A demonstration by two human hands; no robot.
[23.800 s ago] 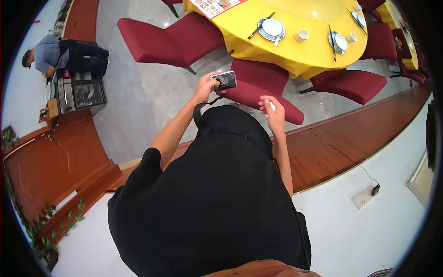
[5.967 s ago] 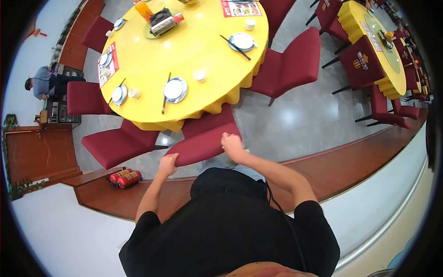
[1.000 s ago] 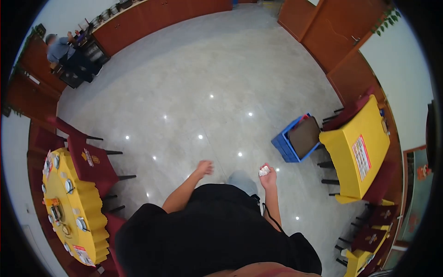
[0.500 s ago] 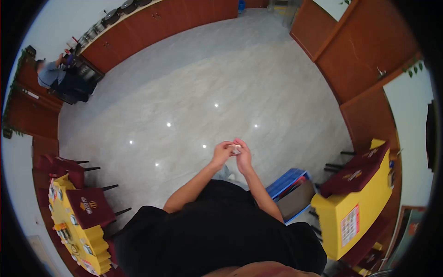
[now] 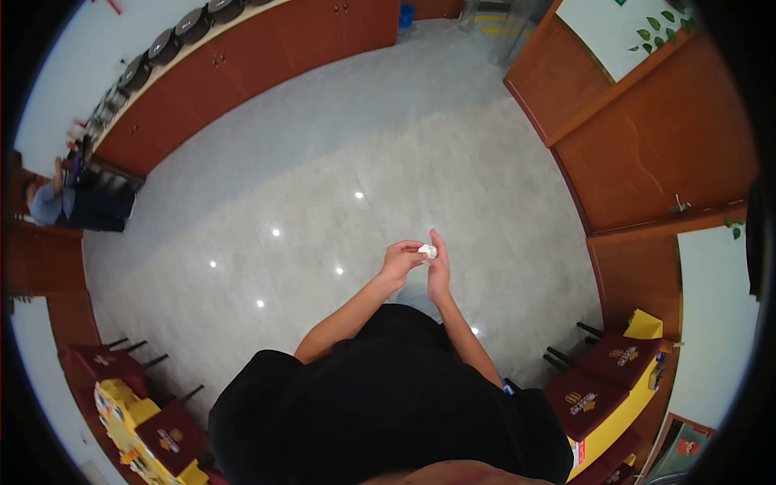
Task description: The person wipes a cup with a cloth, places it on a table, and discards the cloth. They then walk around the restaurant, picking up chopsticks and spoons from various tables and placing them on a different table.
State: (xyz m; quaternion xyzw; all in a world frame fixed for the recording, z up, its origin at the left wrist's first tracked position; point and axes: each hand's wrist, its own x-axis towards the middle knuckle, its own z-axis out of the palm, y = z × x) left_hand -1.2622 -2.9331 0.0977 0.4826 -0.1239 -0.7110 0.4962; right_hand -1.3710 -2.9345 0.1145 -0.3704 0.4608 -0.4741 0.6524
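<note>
In front of my body, my left hand [image 5: 402,260] pinches a small crumpled white wad [image 5: 428,251] between thumb and fingertips. It looks like paper or tissue, but its kind is too small to make out. My right hand [image 5: 439,271] is held close on the other side, seen edge-on with its fingers stretched out. Its palm faces the wad and seems to touch it. Both hands are over the grey tiled floor [image 5: 323,178].
Maroon chairs [image 5: 584,402] and yellow-covered tables [image 5: 621,416] stand at both sides. A long wooden cabinet [image 5: 242,65] with black pots [image 5: 194,26] runs along the far left wall. A person [image 5: 77,206] is beside it. A wooden door [image 5: 647,145] is on the right.
The view has moved forward: chairs and tables slid down and the blue crate went almost out of sight. My right fingers straightened, and the white wad shows more clearly.
</note>
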